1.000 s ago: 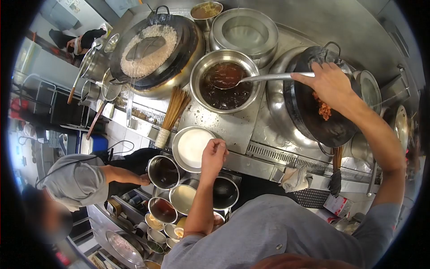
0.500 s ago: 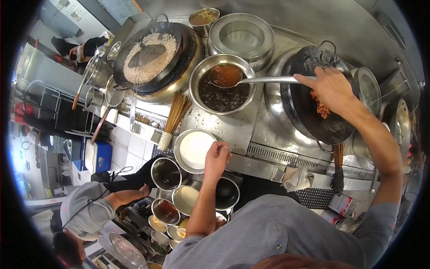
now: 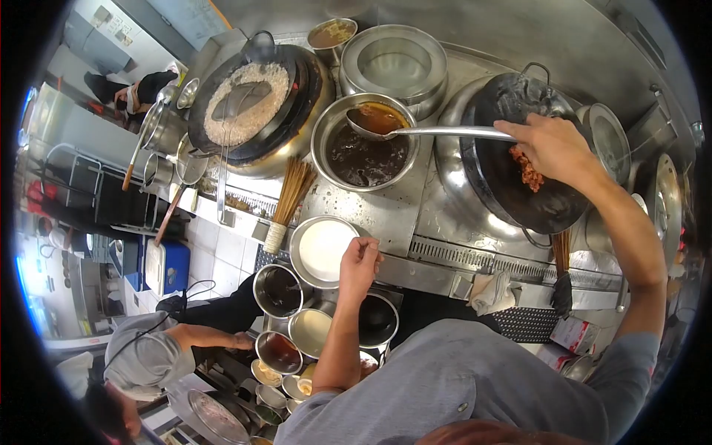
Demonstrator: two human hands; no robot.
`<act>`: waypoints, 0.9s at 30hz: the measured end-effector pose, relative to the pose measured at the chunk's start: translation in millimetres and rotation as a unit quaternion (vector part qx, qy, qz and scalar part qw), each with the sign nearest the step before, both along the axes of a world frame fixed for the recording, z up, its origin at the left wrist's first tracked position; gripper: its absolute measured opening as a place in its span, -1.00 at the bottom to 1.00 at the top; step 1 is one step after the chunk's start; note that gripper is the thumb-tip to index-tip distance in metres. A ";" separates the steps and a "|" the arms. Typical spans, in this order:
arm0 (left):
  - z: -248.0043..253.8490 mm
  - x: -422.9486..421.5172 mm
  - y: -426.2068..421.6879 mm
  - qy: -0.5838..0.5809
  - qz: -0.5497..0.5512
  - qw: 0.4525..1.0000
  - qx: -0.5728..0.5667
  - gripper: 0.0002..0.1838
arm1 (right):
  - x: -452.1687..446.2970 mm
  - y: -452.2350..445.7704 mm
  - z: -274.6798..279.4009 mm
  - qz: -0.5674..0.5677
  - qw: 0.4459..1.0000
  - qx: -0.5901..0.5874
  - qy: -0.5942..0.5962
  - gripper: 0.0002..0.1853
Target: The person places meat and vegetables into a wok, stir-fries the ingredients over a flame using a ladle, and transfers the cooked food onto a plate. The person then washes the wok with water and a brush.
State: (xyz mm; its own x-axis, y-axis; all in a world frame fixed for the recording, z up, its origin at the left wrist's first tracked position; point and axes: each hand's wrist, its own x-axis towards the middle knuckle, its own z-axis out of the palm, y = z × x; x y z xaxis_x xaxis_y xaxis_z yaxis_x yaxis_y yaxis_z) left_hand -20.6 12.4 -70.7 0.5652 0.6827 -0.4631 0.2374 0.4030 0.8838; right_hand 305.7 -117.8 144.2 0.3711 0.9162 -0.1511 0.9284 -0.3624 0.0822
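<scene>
My right hand (image 3: pixel 552 152) grips the handle of a long metal ladle (image 3: pixel 452 131). The ladle's bowl, tilted and holding brownish liquid, is over a steel basin (image 3: pixel 319 152) of dark liquid. Beneath my right hand, a black wok (image 3: pixel 493 167) contains a small heap of reddish-brown food pieces (image 3: pixel 528 172). My left hand (image 3: pixel 360 259) is closed with fingers curled, and I see nothing in it. It is at the right rim of a metal bowl of white liquid (image 3: pixel 324 248); whether it touches the rim is unclear.
A wok of rice-like white grains (image 3: pixel 256 111) sits at left with a long-handled tool in it. A bamboo brush (image 3: pixel 291 193) lies near a large lidded-looking steel pot (image 3: pixel 393 63)'s front side. Several sauce pots (image 3: pixel 278 289) stand below. Another person (image 3: pixel 148 348) reaches toward them.
The ladle's bowl has tipped and shifted slightly over the basin; my right hand has moved a little right. My left hand stays nearly still. The other person's hand has moved to the sauce pots.
</scene>
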 end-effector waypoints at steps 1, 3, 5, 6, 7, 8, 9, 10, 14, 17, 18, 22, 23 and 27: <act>1.1 0.3 0.0 0.004 -0.002 1.000 0.002 -0.84 | 0.6 -1.3 0.6 -0.001 1.000 0.001 0.000 -0.53; 0.1 0.6 0.1 0.001 -0.006 1.000 0.005 -0.84 | 2.5 -3.1 1.9 -0.011 1.000 0.002 0.018 -0.52; 1.2 1.0 -0.5 -0.002 -0.009 1.000 0.006 -0.84 | 4.8 -5.7 3.8 -0.010 1.000 0.006 0.023 -0.52; 3.9 2.0 -0.9 0.001 -0.011 1.000 0.008 -0.84 | 5.7 -6.4 5.1 -0.008 1.000 0.009 0.029 -0.51; 5.4 3.2 -1.2 0.004 -0.013 1.000 0.010 -0.84 | 6.1 -6.8 6.9 -0.008 1.000 0.009 0.029 -0.51; 5.5 4.1 -1.3 0.005 -0.013 1.000 0.009 -0.84 | 6.2 -7.6 9.1 -0.010 0.999 0.013 0.035 -0.52; 5.4 5.2 -1.8 0.000 -0.016 1.000 0.007 -0.84 | 6.4 -8.7 10.8 -0.013 0.999 0.016 0.042 -0.52; 5.2 6.3 -2.1 -0.005 -0.019 1.000 0.005 -0.84 | 6.7 -9.2 12.2 -0.014 0.999 0.015 0.043 -0.52; 8.5 9.5 -1.7 0.000 -0.026 1.000 0.005 -0.83 | 7.7 -9.5 18.2 -0.018 0.999 0.025 0.042 -0.53; 8.1 11.3 -0.8 0.004 -0.036 0.999 0.019 -0.83 | 9.7 -10.7 21.7 -0.005 0.999 0.036 0.037 -0.52; 6.0 11.7 -0.6 -0.005 -0.034 0.999 0.015 -0.83 | 10.8 -11.7 21.9 0.006 0.999 0.044 0.032 -0.52; 7.1 13.1 0.7 -0.008 -0.035 0.999 0.006 -0.83 | 15.5 -14.7 19.5 0.031 0.996 0.074 0.025 -0.48; 6.7 13.2 1.2 -0.008 -0.034 0.999 0.006 -0.83 | 12.4 -12.5 25.0 0.012 0.998 0.055 0.029 -0.50; 5.0 14.2 2.8 -0.015 -0.036 0.999 0.006 -0.83 | 12.2 -10.5 30.2 -0.005 0.999 0.032 0.024 -0.52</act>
State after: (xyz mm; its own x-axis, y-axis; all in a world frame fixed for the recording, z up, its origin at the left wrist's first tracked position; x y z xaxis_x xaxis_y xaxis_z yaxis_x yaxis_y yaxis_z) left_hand -6.4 15.2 -65.7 0.6265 0.6455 -0.4369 0.2376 0.3757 0.8958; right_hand 317.9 -128.3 174.4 0.3748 0.9205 -0.1103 0.9267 -0.3757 0.0131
